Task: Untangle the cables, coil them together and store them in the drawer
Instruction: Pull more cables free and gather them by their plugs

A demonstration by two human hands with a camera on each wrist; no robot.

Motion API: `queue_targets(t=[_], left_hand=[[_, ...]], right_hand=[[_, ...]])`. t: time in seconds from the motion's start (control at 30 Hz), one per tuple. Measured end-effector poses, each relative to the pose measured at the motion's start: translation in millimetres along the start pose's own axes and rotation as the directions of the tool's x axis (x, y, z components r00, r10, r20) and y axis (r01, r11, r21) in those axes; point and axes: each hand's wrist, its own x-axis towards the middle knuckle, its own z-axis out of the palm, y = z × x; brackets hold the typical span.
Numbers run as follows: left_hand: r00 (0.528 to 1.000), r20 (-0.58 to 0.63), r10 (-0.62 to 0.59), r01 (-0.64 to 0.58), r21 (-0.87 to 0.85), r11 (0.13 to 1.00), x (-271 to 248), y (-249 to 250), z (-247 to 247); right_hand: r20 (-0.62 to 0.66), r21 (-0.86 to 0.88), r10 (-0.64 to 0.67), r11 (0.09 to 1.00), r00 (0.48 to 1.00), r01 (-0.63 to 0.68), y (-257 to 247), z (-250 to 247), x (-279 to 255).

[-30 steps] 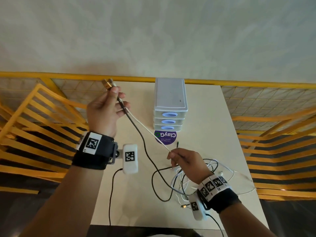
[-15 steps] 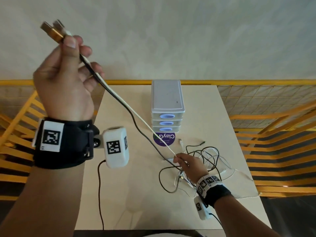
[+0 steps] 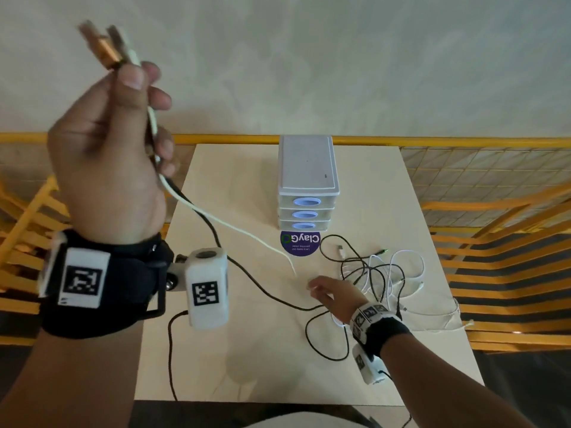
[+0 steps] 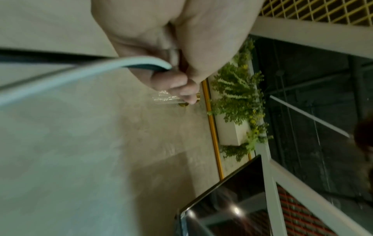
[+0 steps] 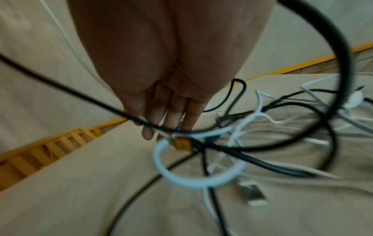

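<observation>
My left hand (image 3: 139, 84) is raised high at the left and grips two plug ends (image 3: 105, 47), one gold and one white. A white cable (image 3: 234, 230) and a black cable (image 3: 256, 282) run from it down to the table. The left wrist view shows my left hand (image 4: 177, 76) curled round the white cable (image 4: 80, 71). My right hand (image 3: 318, 288) hovers low beside the tangle of cables (image 3: 380, 273) with straight fingers (image 5: 161, 124) and holds nothing. An orange plug (image 5: 182, 144) lies just below them. A small white drawer unit (image 3: 306, 168) with three shut drawers stands at the table's far side.
The light table (image 3: 216, 366) carries a purple round sticker (image 3: 300, 244) in front of the drawers. Yellow railing (image 3: 494, 211) runs along the right, the left and behind the table. A black lead from my left wrist camera hangs over the near edge.
My left hand has risen with the plugs. My right hand has let go of the white cable and dropped toward the table; the white cable now hangs slack.
</observation>
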Motion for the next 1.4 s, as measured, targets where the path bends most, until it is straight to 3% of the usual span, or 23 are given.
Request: queue_targets(t=[0.1, 0.33, 0.6, 0.8, 0.9, 1.03, 1.2, 1.27, 1.4], left_hand=[[1.000, 0.023, 0.002, -0.005, 0.138, 0.990, -3.9, -14.1, 2.4], [0.967, 0.254, 0.028, -0.105, 0.295, 0.950, -17.6, -31.5, -0.4], [0.927, 0.372, -0.052, -0.120, 0.424, 0.898, -30.6, -66.7, -23.5], [0.901, 0.394, -0.183, -0.080, 0.564, 0.822, -41.5, -97.5, -42.7], [0.905, 0.371, -0.209, -0.027, 0.540, 0.841, -43.2, -101.0, -45.0], [0.908, 0.358, -0.219, -0.014, 0.547, 0.837, -43.2, -104.9, -48.5], [0.923, 0.339, -0.182, -0.027, 0.528, 0.849, -41.7, -106.3, -52.1], [0.926, 0.336, -0.170, -0.043, 0.542, 0.839, -39.7, -107.6, -54.5], [0.930, 0.327, -0.166, -0.058, 0.578, 0.814, -36.1, -110.7, -59.0]], right_hand=[[0.016, 0.055, -0.081, 0.995, 0.997, 0.080, -20.2, 7.9, 2.9], [0.006, 0.231, -0.223, 0.949, 0.975, 0.216, -70.7, 30.0, -0.2], [-0.117, 0.395, -0.302, 0.860, 0.946, 0.323, -131.4, 13.8, 0.6], [-0.180, 0.679, -0.301, 0.651, 0.936, 0.340, -167.5, -13.6, 2.7], [-0.171, 0.791, -0.288, 0.529, 0.942, 0.306, -183.4, -30.5, 2.7], [-0.136, 0.899, -0.297, 0.364, 0.945, 0.244, -202.8, -52.5, -1.6], [-0.145, 0.955, -0.397, 0.184, 0.906, 0.234, -224.0, -89.0, -11.7], [-0.160, 0.949, -0.378, 0.194, 0.912, 0.247, -228.1, -107.9, -16.7], [-0.260, 0.870, -0.309, 0.336, 0.915, 0.360, -220.8, -148.0, -20.6]])
